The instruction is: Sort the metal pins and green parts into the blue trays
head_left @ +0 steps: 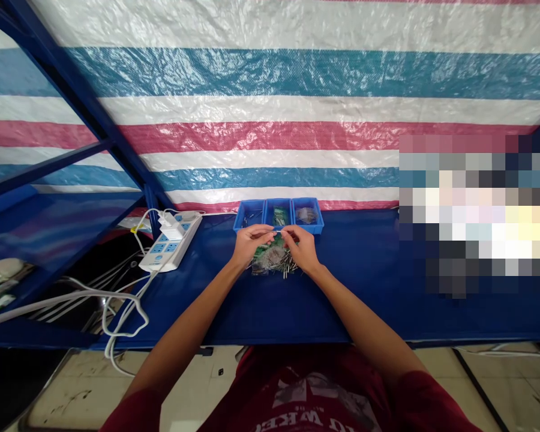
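Between the fingertips of my left hand (255,241) and my right hand (300,245) runs a small thin stick-like piece (276,231), held level. Both hands are closed in a pinch; the exact kind of piece is too small to tell. Just below them on the blue table lies a pile of thin metal-looking rods (286,263) mixed with clear and green plastic bags (265,259). Right behind my hands stands a blue three-part tray (315,228). Its left compartment holds a few small pieces, the middle a green bag (279,215), the right a clear bag (306,214).
A white power strip (175,246) with a plugged-in adapter (171,227) sits on the table's left. White cables (135,312) loop over the left edge. A striped plastic sheet (270,138) hangs behind the table (360,270). Blue frame bars (85,114) rise at left; the right is pixelated.
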`<action>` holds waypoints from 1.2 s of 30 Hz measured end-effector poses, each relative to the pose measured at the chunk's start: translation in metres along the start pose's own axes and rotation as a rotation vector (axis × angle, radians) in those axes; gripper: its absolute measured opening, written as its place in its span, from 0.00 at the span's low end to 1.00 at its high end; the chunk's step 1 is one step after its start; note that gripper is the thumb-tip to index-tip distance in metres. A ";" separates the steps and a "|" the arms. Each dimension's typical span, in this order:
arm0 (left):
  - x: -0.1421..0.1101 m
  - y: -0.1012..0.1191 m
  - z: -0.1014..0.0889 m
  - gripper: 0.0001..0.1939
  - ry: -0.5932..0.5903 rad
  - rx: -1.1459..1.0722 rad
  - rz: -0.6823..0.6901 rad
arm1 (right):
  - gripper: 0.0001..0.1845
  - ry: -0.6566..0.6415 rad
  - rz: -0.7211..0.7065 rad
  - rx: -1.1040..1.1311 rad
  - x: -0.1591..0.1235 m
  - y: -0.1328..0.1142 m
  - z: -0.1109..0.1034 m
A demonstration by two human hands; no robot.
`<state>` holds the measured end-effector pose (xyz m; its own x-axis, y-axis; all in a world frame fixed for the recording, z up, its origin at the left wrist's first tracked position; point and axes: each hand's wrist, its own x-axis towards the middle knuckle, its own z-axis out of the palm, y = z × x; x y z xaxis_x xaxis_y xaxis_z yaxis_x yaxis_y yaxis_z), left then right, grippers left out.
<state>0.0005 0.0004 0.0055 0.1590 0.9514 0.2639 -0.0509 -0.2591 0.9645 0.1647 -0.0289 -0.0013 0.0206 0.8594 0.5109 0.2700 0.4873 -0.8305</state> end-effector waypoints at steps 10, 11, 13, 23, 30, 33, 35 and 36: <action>-0.003 0.004 0.002 0.17 -0.016 0.133 0.130 | 0.17 0.036 -0.037 -0.096 -0.001 0.000 0.001; -0.003 0.006 0.000 0.17 -0.030 0.200 0.158 | 0.17 0.045 -0.034 -0.098 -0.001 0.000 0.000; -0.004 0.009 -0.004 0.18 -0.049 0.378 0.237 | 0.17 0.067 -0.036 -0.100 -0.001 0.000 -0.001; -0.001 0.016 -0.018 0.19 -0.194 0.512 0.283 | 0.15 -0.002 -0.126 -0.100 -0.001 0.000 0.000; -0.001 0.018 -0.016 0.21 -0.219 0.364 0.177 | 0.17 -0.078 -0.171 -0.123 -0.001 0.000 0.001; -0.001 0.020 -0.014 0.20 -0.154 0.268 0.143 | 0.17 -0.068 -0.129 -0.133 -0.001 0.002 0.002; -0.001 0.020 -0.013 0.20 -0.114 0.212 0.124 | 0.17 -0.060 -0.092 -0.132 -0.001 0.003 0.002; -0.001 0.018 -0.013 0.19 -0.096 0.191 0.111 | 0.17 -0.053 -0.077 -0.126 0.000 0.003 0.003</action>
<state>-0.0129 -0.0029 0.0229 0.2559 0.8977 0.3587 0.1128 -0.3963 0.9112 0.1630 -0.0276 -0.0043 -0.0551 0.8290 0.5566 0.3879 0.5314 -0.7531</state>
